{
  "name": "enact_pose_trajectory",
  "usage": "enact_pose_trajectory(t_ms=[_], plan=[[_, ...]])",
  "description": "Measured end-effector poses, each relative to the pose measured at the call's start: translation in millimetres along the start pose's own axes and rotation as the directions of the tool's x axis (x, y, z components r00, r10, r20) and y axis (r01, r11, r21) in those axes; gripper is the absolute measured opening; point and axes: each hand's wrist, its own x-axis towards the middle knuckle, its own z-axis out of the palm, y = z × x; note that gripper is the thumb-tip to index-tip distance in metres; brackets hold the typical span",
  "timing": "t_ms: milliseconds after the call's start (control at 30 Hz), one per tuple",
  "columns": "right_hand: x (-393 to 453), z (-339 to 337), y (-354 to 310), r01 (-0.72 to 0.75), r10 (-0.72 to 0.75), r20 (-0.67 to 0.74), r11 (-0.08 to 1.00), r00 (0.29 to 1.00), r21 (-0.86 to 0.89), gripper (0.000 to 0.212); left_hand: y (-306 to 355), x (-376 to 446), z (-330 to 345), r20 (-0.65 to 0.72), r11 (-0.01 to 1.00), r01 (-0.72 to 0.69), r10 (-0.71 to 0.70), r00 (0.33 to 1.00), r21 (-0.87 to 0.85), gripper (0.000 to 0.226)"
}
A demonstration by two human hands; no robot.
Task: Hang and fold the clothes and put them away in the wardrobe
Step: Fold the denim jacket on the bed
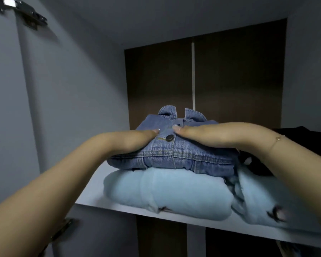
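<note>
Both sets of fingers lie straight and pressed together, flat on top of the folded denim jacket (174,145): the left hand (130,140) comes in from the left with its fingertips just short of the metal button (170,137), and the right hand (211,134) comes in from the right with its fingertips touching the cloth just above and beside that same button. Neither hand curls round or pinches anything; they rest palm-down and seem to be pressing or settling the jacket. A thin bracelet (278,139) sits on the right wrist. The jacket lies directly under the fingers, collar toward the back of the wardrobe, stacked squarely on a folded light blue garment (167,190), which itself rests on the white shelf (93,193) close to its front edge, left of the middle. A dark garment (300,134) lies behind the right forearm toward the shelf's right end, touching the stack as far as can be told. Judging from this, the folding of at least these pieces is done and the jacket is already put away; only letting go remains for it. Whether other clothes wait to be hung or folded cannot be told, since nothing outside the wardrobe (63,89) shows.
</note>
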Motion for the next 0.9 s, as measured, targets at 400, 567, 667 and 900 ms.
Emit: enact_pose_trajectory(t_ms=[400, 567, 667, 900], plan=[[-44, 45, -10, -0.04, -0.013, -0.262, 0.979, 0.965, -0.198, 0.079, -3, -55, 34, -0.404, 0.897, -0.055, 0.25, 0.88, 0.438, 0.048], [-130, 85, -28, -0.142, -0.12, -0.487, 0.873, 0.865, -0.467, 0.08, -34, -127, 54, -0.425, 0.797, -0.216, 0.504, 0.752, 0.564, 0.057], [-191, 121, -36, -0.264, -0.069, -0.541, 0.816, 0.838, -0.514, 0.078, -56, -173, 75, -0.408, 0.75, -0.334, 0.612, 0.677, 0.57, 0.058], [-334, 211, -46, -0.604, 0.201, -0.628, 0.594, 0.752, -0.532, 0.076, -59, -257, 161, -0.21, 0.628, -0.616, 0.761, 0.614, 0.476, 0.058]])
